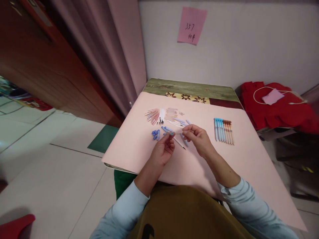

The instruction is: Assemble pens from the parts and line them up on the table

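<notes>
My left hand [163, 149] is closed around a small blue pen part [171, 133], held at the fingertips just above the pink sheet [139, 146]. My right hand [198, 137] is pinched on a thin white refill [179, 142] that slants down toward the sheet. The two hands are close together over the middle of the sheet. Beyond them lie loose pen parts: pale blue barrels [178, 121], clear pink tubes [152, 116] and a small heap of blue caps [156, 134].
A neat row of finished pens [223, 131], blue and orange, lies to the right on the pink sheet. The green table edge [189, 88] meets a white wall with a pink note [191, 25]. Red cloth [276, 108] is piled at right; a curtain [119, 49] hangs at left.
</notes>
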The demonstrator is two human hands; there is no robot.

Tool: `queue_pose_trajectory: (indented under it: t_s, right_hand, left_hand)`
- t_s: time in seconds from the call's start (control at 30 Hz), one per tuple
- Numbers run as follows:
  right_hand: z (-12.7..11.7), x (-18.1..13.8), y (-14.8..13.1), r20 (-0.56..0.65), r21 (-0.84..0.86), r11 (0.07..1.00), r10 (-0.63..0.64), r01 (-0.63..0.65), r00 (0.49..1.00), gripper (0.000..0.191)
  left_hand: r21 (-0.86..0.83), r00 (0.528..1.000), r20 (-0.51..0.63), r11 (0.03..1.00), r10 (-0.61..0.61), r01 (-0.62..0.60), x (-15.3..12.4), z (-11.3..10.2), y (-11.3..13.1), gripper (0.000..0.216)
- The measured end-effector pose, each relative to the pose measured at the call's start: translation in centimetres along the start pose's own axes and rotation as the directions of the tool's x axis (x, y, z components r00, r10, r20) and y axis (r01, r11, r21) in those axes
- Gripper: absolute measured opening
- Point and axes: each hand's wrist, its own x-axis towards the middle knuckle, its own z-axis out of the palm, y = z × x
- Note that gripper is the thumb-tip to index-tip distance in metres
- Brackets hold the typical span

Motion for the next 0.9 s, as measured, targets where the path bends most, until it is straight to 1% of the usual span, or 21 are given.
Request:
queue_pose_trajectory:
  t_s: [0.1,0.2,0.27,0.47,0.57,0.67,0.73,0.8,0.87,0.9]
  right_hand:
    - [0.7,-0.8,-0.4,0.089,0.161,0.981,0.093,-0.107,0.992,0.029]
    - [0.9,-1.2,-0.3,0.143,0.216,0.961,0.143,-0.171,0.979,0.03]
    - [1.0,-1.4,-0.2,0.14,0.196,0.967,0.139,-0.165,0.98,0.03]
    - [1.5,-1.8,-0.4,0.08,0.107,0.992,0.062,-0.071,0.995,0.032]
    - [1.5,-2.1,-0.3,0.055,0.011,1.0,0.023,-0.024,0.998,0.031]
    - [1.6,-2.6,-0.4,0.02,-0.171,0.983,-0.06,0.062,0.998,0.026]
    - [1.6,-3.0,-0.5,0.004,-0.344,0.928,-0.15,0.142,0.989,0.019]
    - [1.7,-3.4,-0.8,0.013,-0.509,0.832,-0.249,0.221,0.968,0.011]
    - [1.8,-3.6,-1.1,0.033,-0.619,0.741,-0.308,0.262,0.951,0.006]
    - [1.9,-3.6,-1.1,0.036,-0.646,0.717,-0.313,0.261,0.949,0.006]
  left_hand:
    - [0.004,1.0,-0.006,1.0,0.003,-0.003,-0.2,0.1,-0.2,0.007]
    - [0.005,1.0,-0.012,1.0,-0.015,0.015,-0.5,0.2,-0.6,0.008]
    - [0.002,1.0,-0.012,1.0,-0.018,0.018,-0.6,0.3,-0.9,0.008]
    - [0.027,1.0,0.004,0.999,0.021,-0.021,-1.0,0.2,-1.5,0.007]
    - [0.058,0.999,0.0,0.997,0.05,-0.05,-1.2,0.2,-1.8,0.007]
    - [0.074,0.999,-0.026,0.996,0.044,-0.042,-1.4,0.1,-2.0,0.008]
    - [0.072,0.999,-0.037,0.997,0.03,-0.028,-1.4,0.1,-2.0,0.008]
    - [0.065,1.0,-0.024,0.998,0.014,-0.013,-1.3,-0.1,-2.0,0.008]
    - [0.054,1.0,-0.007,0.999,-0.003,0.003,-1.3,-0.3,-2.1,0.008]
    - [0.048,1.0,-0.005,0.999,-0.008,0.008,-1.3,-0.4,-2.2,0.007]
